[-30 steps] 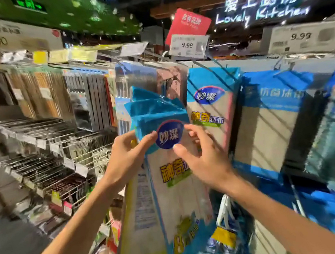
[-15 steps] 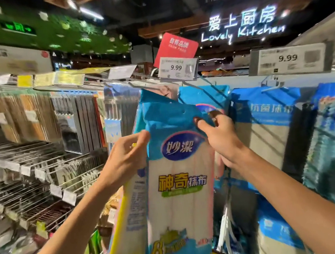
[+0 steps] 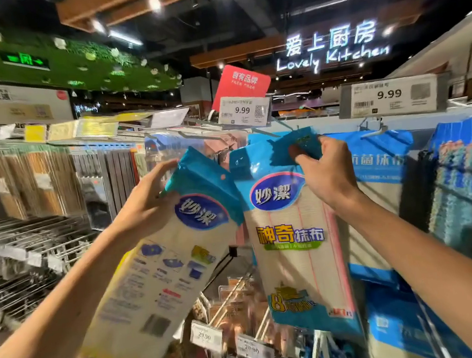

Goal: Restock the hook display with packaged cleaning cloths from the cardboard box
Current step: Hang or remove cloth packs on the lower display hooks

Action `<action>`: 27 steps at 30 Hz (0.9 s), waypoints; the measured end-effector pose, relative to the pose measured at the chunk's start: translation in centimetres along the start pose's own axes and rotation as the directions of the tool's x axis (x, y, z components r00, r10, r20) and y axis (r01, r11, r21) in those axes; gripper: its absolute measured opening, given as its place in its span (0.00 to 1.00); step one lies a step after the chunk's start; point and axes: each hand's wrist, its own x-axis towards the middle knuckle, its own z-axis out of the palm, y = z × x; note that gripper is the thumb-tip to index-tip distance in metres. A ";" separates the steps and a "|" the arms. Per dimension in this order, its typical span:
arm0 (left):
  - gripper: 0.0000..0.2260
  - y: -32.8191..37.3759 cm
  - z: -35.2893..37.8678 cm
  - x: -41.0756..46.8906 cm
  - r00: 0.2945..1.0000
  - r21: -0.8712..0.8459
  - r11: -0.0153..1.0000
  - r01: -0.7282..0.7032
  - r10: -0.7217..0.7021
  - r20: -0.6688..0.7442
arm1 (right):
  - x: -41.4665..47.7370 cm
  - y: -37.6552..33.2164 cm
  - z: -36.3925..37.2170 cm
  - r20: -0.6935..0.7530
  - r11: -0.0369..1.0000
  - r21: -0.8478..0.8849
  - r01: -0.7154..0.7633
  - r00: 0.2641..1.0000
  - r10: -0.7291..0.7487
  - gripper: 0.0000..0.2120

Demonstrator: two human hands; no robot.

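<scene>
Two packs below 9.99 tag (image 3: 243, 114): right hand (image 3: 328, 174) pinches header of upright pack (image 3: 295, 245); left hand (image 3: 143, 204) grips tilted pack (image 3: 163, 275); neon sign (image 3: 339, 38) above tag.

glossy plastic cloth pack (image 3: 295, 245), metal hook (image 3: 264, 131)

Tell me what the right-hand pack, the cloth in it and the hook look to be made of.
Pack: thin glossy plastic film, from its sheen and the creased blue header pinched by the right hand. Cloth inside: off-white woven textile, matte, with a fine grid texture and pink stripes; fibre cannot be told. Hook: thin grey wire, probably metal. The left hand holds the other pack, which looks the same.
</scene>
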 end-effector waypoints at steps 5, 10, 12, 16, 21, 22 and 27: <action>0.15 1.5 1.0 0.1 0.945 0.236 0.949 -0.208 0.257 -0.203 | 0.6 -0.2 -0.2 0.006 0.999 0.023 -0.045 0.999 0.045 0.10; 0.25 4.5 0.9 1.3 0.938 0.169 0.923 -0.345 0.333 0.099 | 0.8 -1.1 0.3 -0.019 0.999 0.033 -0.032 0.999 0.032 0.08; 0.24 5.4 1.1 2.2 0.910 0.231 0.884 -0.407 0.371 0.185 | 0.9 -1.6 0.6 -0.006 0.998 0.056 -0.019 1.000 0.020 0.09; 0.28 6.1 1.0 3.7 0.915 0.334 0.853 -0.400 0.355 0.190 | 1.0 -2.2 1.1 0.031 0.992 0.126 -0.033 0.999 0.029 0.07; 0.31 6.3 -0.1 4.5 0.874 0.424 0.769 -0.478 0.465 0.141 | 1.0 -2.5 1.7 -0.005 0.978 0.206 -0.046 0.999 0.048 0.04; 0.32 6.5 -0.3 4.6 0.871 0.419 0.769 -0.484 0.471 0.141 | 1.0 -2.6 1.8 -0.016 0.977 0.206 -0.046 0.999 0.051 0.04; 0.31 6.8 -0.3 5.4 0.860 0.411 0.759 -0.504 0.486 0.156 | 1.1 -3.0 2.4 -0.068 0.982 0.181 -0.056 0.995 0.069 0.06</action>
